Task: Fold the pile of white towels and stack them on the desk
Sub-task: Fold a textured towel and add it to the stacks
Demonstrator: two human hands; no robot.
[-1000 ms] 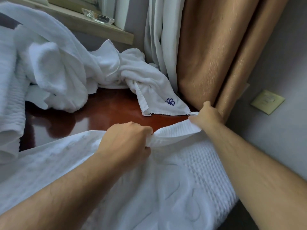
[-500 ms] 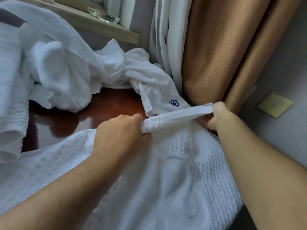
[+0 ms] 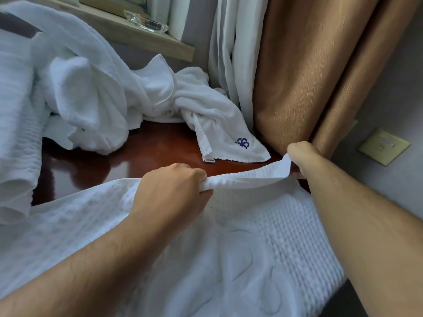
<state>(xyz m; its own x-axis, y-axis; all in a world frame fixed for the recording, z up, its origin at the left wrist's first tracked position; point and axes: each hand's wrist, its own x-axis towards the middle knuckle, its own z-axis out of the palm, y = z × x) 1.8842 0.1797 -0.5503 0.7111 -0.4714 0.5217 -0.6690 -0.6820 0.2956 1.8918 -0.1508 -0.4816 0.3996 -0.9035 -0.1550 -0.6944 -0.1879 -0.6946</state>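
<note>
A white waffle-textured towel (image 3: 240,243) lies spread over the near part of the dark red desk (image 3: 146,156). My left hand (image 3: 174,193) grips its far edge in a fist near the middle. My right hand (image 3: 302,156) pinches the far right corner of the same edge, by the curtain. The edge between both hands is stretched into a slack band just above the desk. Behind it sits a crumpled pile of white towels (image 3: 91,99), one with a blue logo (image 3: 242,143) lying flat at the right.
A tan curtain (image 3: 309,72) and a white sheer curtain (image 3: 229,53) hang at the desk's right rear. A glass ashtray (image 3: 146,21) rests on the window ledge. More ribbed white towel (image 3: 16,133) hangs at the left. A wall switch plate (image 3: 384,147) is at the right.
Both hands kept their grip on the towel edge. The edge rose and stretched taut half a second ago, then came back down toward the desk and slackened slightly.
</note>
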